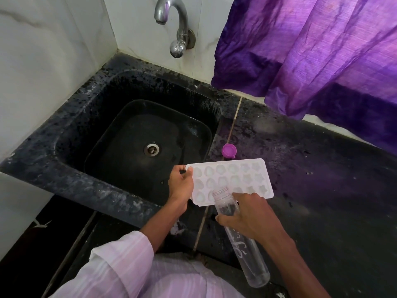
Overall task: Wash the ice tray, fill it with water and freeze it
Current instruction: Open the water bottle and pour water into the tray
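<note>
A white ice tray (pixel 238 177) with several shaped cavities rests on the black counter just right of the sink. My left hand (pixel 180 183) grips its left short edge. My right hand (pixel 249 216) holds a clear plastic bottle (pixel 251 254) tilted forward, its open neck (pixel 220 193) over the tray's front row of cavities. The bottle's purple cap (pixel 229 150) lies on the counter just behind the tray. Whether water is flowing out I cannot tell.
The black sink (pixel 96 117) with a metal drain (pixel 152 149) lies to the left, under a chrome tap (pixel 171 24) on the tiled wall. A purple curtain (pixel 311 57) hangs over the counter's back right. The black counter (pixel 322 168) extends right.
</note>
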Demonstrator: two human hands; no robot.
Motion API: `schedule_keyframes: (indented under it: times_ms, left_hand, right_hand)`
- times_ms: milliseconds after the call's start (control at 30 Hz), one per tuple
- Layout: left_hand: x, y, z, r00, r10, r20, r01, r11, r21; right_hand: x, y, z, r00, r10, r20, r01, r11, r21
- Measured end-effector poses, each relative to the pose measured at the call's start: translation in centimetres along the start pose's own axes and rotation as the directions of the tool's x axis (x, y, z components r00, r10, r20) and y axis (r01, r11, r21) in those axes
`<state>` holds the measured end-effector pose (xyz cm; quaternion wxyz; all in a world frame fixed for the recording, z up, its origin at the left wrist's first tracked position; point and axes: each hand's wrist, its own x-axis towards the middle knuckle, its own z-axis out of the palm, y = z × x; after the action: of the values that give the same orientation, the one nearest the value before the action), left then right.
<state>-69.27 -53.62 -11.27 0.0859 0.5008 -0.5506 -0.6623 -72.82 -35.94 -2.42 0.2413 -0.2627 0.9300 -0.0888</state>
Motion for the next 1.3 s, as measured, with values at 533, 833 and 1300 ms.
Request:
schedule_keyframes:
  times_ms: [533,833,1300]
  left_hand:
    - [0.5,-0.2,0.1,1.0,-0.015,-0.006,0.015,1.0,0.008]
    - [0.5,-0.2,0.0,1.0,0.005,-0.031,-0.005,1.0,-0.009]
    - [0.7,-0.3,-0.1,1.0,0.0,-0.032,0.0,1.0,-0.006]
  right_hand:
    - [-1.1,0.3,0.8,1.0,0.008,0.018,-0.009,0.999,0.039]
    - [-1.5,0.8,0.5,0.999,0.045,0.02,-0.045,0.999,-0.013]
    - [-1.5,2.5,0.4,0.997,0.074,-0.013,-0.074,0.997,-0.011]
